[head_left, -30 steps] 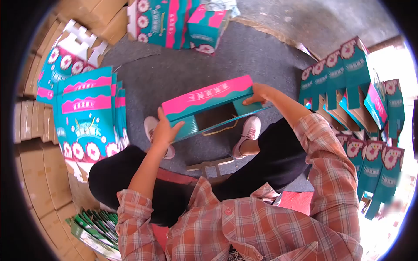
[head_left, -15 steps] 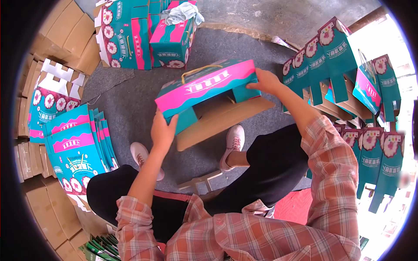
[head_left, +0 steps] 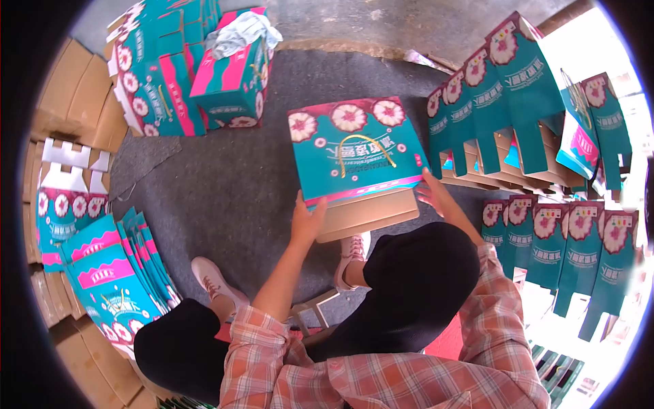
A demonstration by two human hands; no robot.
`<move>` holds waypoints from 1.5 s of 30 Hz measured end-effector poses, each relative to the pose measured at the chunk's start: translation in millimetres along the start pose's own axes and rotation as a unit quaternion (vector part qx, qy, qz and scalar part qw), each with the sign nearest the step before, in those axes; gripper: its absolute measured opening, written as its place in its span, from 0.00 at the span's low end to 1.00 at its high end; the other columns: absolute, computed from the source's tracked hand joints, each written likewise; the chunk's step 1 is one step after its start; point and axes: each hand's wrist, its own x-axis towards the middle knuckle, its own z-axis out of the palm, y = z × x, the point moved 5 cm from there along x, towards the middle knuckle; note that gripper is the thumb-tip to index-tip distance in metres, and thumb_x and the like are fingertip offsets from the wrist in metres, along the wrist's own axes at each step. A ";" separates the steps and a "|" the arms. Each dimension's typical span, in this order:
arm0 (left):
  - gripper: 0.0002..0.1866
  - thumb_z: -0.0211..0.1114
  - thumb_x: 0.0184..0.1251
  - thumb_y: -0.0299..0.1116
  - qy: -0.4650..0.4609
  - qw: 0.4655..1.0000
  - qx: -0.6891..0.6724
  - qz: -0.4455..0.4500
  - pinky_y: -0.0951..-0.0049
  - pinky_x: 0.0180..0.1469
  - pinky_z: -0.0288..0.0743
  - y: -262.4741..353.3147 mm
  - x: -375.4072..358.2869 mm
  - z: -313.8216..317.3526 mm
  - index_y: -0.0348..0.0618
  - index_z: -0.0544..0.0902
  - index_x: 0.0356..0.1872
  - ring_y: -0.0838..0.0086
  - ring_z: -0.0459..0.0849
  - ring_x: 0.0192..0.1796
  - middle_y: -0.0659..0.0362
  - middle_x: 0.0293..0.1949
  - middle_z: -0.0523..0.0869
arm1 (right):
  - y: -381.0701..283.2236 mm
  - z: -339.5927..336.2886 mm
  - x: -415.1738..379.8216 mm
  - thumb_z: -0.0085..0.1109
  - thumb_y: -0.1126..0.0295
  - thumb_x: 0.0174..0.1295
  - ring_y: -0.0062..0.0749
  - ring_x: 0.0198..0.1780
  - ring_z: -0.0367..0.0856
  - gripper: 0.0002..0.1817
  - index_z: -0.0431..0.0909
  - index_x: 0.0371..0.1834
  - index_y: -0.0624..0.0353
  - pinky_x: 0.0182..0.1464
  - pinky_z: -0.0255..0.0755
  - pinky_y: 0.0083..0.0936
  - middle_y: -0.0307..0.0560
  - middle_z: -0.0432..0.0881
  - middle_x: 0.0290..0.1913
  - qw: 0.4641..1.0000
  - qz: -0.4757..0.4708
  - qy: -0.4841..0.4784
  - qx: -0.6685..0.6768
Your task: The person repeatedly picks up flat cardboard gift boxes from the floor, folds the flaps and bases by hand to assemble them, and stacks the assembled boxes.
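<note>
In front of my knees is a teal gift carton (head_left: 361, 140) with a row of flower-like pictures, white lettering and a yellow cord handle (head_left: 368, 144). Its printed face is turned up, and a plain brown cardboard flap (head_left: 368, 213) sticks out toward me. My left hand (head_left: 308, 218) grips the near left corner, thumb on the edge. At the near right corner, my right hand (head_left: 439, 196) holds the edge with fingers somewhat apart. The far ends of some fingers are hidden by the cardboard.
Standing teal cartons (head_left: 497, 88) line the right side, with more (head_left: 572, 238) nearer me. Flattened cartons (head_left: 112, 273) lean at left beside brown boxes (head_left: 82, 88). A cloth (head_left: 245, 34) lies on a carton at the back left. A small stool-like frame (head_left: 317, 310) stands between my legs.
The carton has turned from its pink-banded side and open underside to its flowered face, and moved slightly right. My right hand has come down to the near right corner.
</note>
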 end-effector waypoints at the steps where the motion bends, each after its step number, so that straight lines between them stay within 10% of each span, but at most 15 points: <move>1: 0.36 0.60 0.65 0.49 -0.006 1.000 -0.006 -0.024 0.66 0.57 0.71 7.7 -0.6 -5.9 0.36 0.61 0.67 0.61 0.77 0.59 0.44 0.59 0.75 | -1.5 4.9 -1.2 0.53 0.33 0.57 0.38 0.66 0.63 0.43 0.63 0.65 0.55 0.62 0.59 0.42 0.47 0.64 0.66 0.999 0.014 0.008 0.031; 5: 0.34 0.55 0.67 0.53 0.016 0.998 -0.034 -0.045 0.63 0.62 0.66 18.8 -5.0 -17.8 0.37 0.66 0.65 0.53 0.74 0.62 0.41 0.58 0.75 | -26.3 7.0 12.0 0.59 0.35 0.52 0.42 0.55 0.76 0.44 0.68 0.60 0.63 0.54 0.69 0.36 0.57 0.76 0.54 0.961 -0.107 0.132 -0.217; 11: 0.41 0.53 0.66 0.61 0.017 0.939 -0.290 -0.185 0.60 0.63 0.63 68.3 -30.3 -51.3 0.42 0.57 0.70 0.54 0.67 0.66 0.47 0.67 0.64 | -166.2 71.8 -60.8 0.66 0.49 0.55 0.45 0.50 0.78 0.31 0.70 0.51 0.63 0.52 0.70 0.35 0.57 0.79 0.46 0.845 -0.417 0.277 -0.186; 19: 0.33 0.53 0.69 0.52 -0.001 0.878 -0.476 -0.042 0.56 0.65 0.58 140.9 -32.1 -86.2 0.50 0.56 0.70 0.55 0.66 0.65 0.52 0.66 0.64 | -297.0 85.1 -211.6 0.67 0.60 0.55 0.52 0.48 0.77 0.27 0.69 0.50 0.67 0.52 0.71 0.37 0.61 0.77 0.44 0.704 -0.638 0.263 -0.169; 21: 0.33 0.53 0.70 0.51 0.005 0.868 -0.481 0.122 0.58 0.67 0.59 205.0 -40.2 -100.1 0.48 0.56 0.69 0.59 0.67 0.65 0.52 0.65 0.63 | -312.7 65.4 -272.4 0.69 0.63 0.54 0.45 0.50 0.77 0.27 0.69 0.51 0.66 0.53 0.70 0.33 0.57 0.77 0.46 0.637 -0.688 0.313 -0.150; 27: 0.30 0.57 0.67 0.33 -0.117 0.826 -0.438 0.336 0.66 0.66 0.59 400.0 -79.9 -72.9 0.43 0.56 0.68 0.67 0.64 0.67 0.54 0.65 0.65 | -310.1 -87.1 -360.1 0.67 0.65 0.59 0.24 0.49 0.73 0.24 0.68 0.52 0.67 0.52 0.68 0.22 0.44 0.75 0.47 0.555 -0.722 0.413 -0.006; 31: 0.40 0.65 0.60 0.39 -0.165 0.825 -0.325 0.432 0.55 0.69 0.54 488.7 -81.0 -6.4 0.42 0.54 0.69 0.62 0.62 0.68 0.51 0.65 0.64 | -303.0 -208.3 -366.3 0.67 0.61 0.60 0.16 0.38 0.70 0.26 0.68 0.52 0.68 0.42 0.66 0.12 0.41 0.75 0.42 0.572 -0.686 0.447 0.054; 35: 0.43 0.64 0.56 0.42 -0.219 0.815 -0.281 0.457 0.60 0.68 0.56 532.1 -82.4 62.9 0.30 0.56 0.68 0.53 0.61 0.69 0.40 0.66 0.63 | -295.1 -314.0 -342.2 0.62 0.56 0.62 0.14 0.37 0.71 0.27 0.71 0.51 0.71 0.41 0.67 0.14 0.39 0.77 0.42 0.725 -0.517 0.450 -0.068; 39: 0.45 0.63 0.54 0.42 -0.188 0.828 -0.143 0.508 0.61 0.70 0.54 532.8 -83.1 98.7 0.26 0.53 0.68 0.49 0.61 0.69 0.34 0.66 0.61 | -283.0 -282.4 -355.2 0.64 0.57 0.59 0.53 0.66 0.65 0.35 0.65 0.62 0.70 0.65 0.61 0.39 0.65 0.68 0.62 0.508 -0.480 0.680 -0.221; 45: 0.43 0.63 0.60 0.42 -0.178 0.845 -0.058 0.502 0.62 0.71 0.53 518.6 -100.7 79.4 0.32 0.52 0.71 0.52 0.56 0.73 0.39 0.69 0.58 | -327.8 -71.9 -383.6 0.67 0.57 0.53 0.50 0.68 0.62 0.37 0.64 0.67 0.48 0.66 0.58 0.46 0.54 0.66 0.66 0.377 -0.592 0.543 -0.461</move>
